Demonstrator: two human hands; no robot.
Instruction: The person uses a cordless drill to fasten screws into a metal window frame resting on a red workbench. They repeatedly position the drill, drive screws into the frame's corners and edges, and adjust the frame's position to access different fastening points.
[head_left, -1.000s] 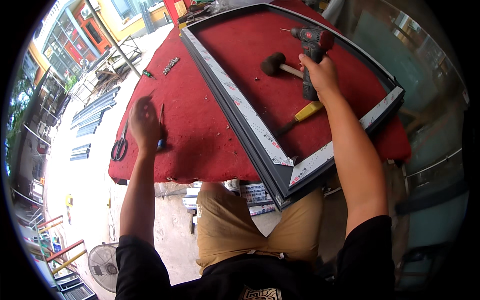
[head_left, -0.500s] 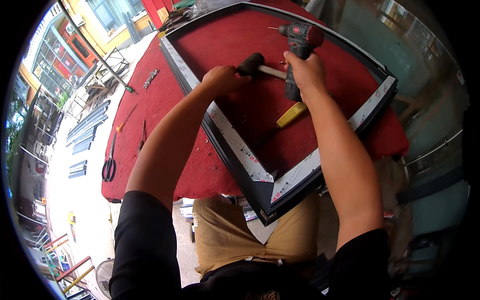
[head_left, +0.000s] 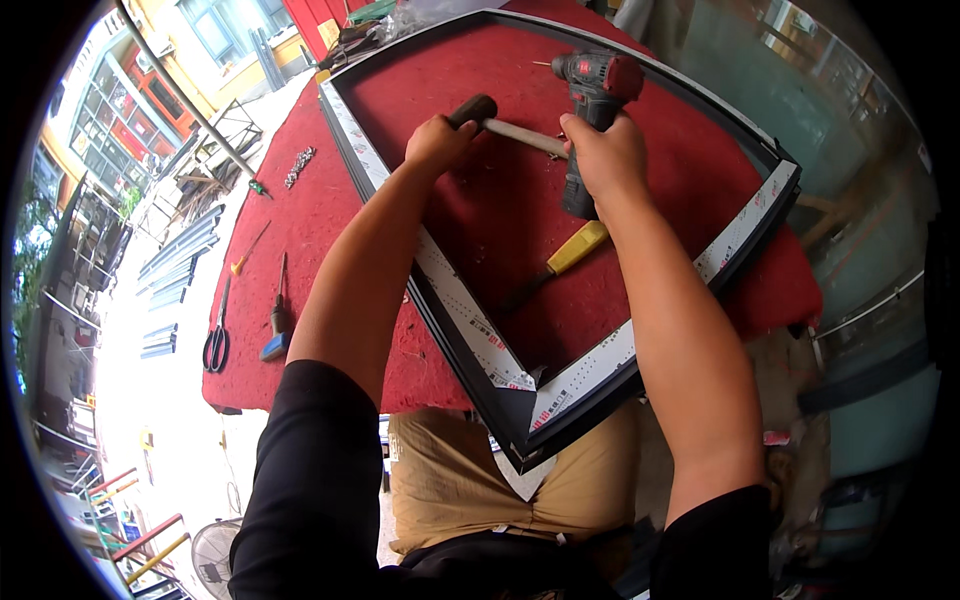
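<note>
Red felt is covering the worktable (head_left: 320, 250), and a dark metal frame (head_left: 470, 330) with white protective tape is lying flat on it. Inside the frame, the left hand (head_left: 436, 143) is closing around the black head end of a rubber mallet (head_left: 500, 118), whose pale wooden handle is running rightward toward the other hand. The right hand (head_left: 603, 155) is gripping the grip of a red and black cordless drill (head_left: 592, 110); fingers are wrapping it fully, and the drill body is standing above the knuckles. A yellow-handled tool (head_left: 570, 252) is lying on the felt just below the right wrist.

Left of the frame, a pair of scissors (head_left: 216, 335), a blue-based tool (head_left: 277, 325) and an orange-handled screwdriver (head_left: 248, 250) are resting on the felt, well apart from both hands. A small pile of screws (head_left: 299, 166) is sitting farther up.
</note>
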